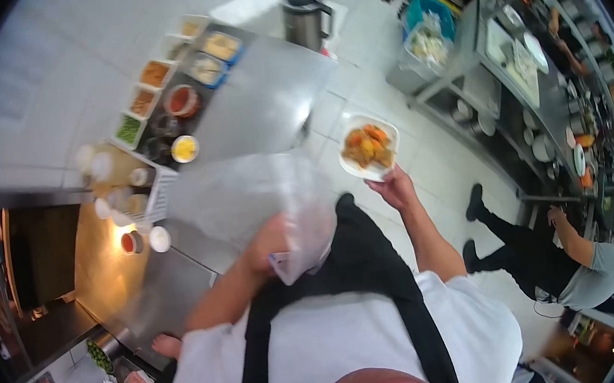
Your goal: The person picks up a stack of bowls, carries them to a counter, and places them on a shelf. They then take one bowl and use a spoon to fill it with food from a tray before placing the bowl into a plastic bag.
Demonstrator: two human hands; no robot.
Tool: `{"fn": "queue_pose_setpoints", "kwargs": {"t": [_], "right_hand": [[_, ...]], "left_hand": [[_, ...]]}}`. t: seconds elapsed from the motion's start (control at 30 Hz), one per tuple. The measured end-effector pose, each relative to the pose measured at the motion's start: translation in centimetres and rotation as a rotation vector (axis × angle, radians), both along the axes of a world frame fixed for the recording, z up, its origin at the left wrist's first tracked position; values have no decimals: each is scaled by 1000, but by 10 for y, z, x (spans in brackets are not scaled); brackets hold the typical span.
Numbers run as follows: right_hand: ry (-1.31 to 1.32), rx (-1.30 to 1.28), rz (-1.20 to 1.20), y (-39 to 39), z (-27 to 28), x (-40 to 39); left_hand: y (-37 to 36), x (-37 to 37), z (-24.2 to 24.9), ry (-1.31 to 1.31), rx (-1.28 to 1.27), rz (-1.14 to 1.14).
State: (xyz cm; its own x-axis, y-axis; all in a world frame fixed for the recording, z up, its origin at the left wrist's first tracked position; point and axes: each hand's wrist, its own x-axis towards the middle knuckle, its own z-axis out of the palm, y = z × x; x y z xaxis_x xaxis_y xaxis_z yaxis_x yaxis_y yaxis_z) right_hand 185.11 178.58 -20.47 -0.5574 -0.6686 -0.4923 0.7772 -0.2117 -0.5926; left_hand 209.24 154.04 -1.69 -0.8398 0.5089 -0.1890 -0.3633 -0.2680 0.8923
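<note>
My left hand [271, 244] grips a clear plastic bag [240, 195] in front of my apron. The bag spreads over the edge of the steel counter [257, 77], and its film and motion blur partly cover the fingers. Out to the right, my right hand [396, 186] is closed on the near rim of a white square bowl [353, 168]. Orange and brown pieces of cooked food [368, 146] lie in the bowl, which is above the tiled floor, apart from the bag.
Topping containers [155, 74] line the counter, with a steel jug [306, 18] beyond. A lined bin [420, 60] stands beside a steel work table [488, 68]. On the right is a co-worker [584, 267] in a grey shirt; another person's hand [166, 346] shows at lower left.
</note>
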Motion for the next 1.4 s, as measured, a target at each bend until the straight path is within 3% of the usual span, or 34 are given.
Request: {"fn": "queue_pose_setpoints", "kwargs": {"t": [0.1,0.17,0.27,0.37,0.47,0.57,0.67,0.77,0.8,0.93,1.03,1.07,1.17,1.2,1.3,1.33,1.4], "right_hand": [[-42,2,95,31,-28,-50],[0,23,85,34,-26,-73],[-20,26,33,32,-30,-110],[-24,20,-29,28,-39,-157],[-46,-15,-74,37,-43,-228],[-54,6,-159,23,-28,-281],[-67,-8,-215,11,-23,-347],[-53,-34,-311,-16,3,-409],[14,39,-298,-22,1,-432],[-6,68,-357,-50,3,-509],[-88,-90,-307,-75,-6,-585],[-67,-90,-315,-74,-33,-612],[74,-70,-286,-125,1,-677],[63,-92,-231,-136,3,-705],[116,42,-110,-181,10,-787],[136,-59,-38,-198,8,-815],[104,-36,13,-224,8,-859]], "left_hand": [[10,-79,-21,-240,89,-233],[7,-110,-41,-424,-37,-293],[-7,-151,-67,-458,-419,-438],[6,-194,-75,358,-1102,-270],[27,-284,-59,383,-1013,139],[0,-369,-59,144,-665,-34],[-44,-458,-63,312,-603,-180],[-82,-543,-64,876,-1047,-254],[-89,-573,-61,991,-998,-165],[-98,-663,-30,725,-967,-813],[-132,-741,-18,330,-781,-737],[-146,-770,-22,84,-636,-716],[-165,-818,-65,213,-573,-332],[-169,-842,-43,212,-755,-516],[-213,-890,-60,602,-968,-263],[-233,-905,-52,616,-1013,-134],[-264,-917,-56,604,-984,-136]]}}
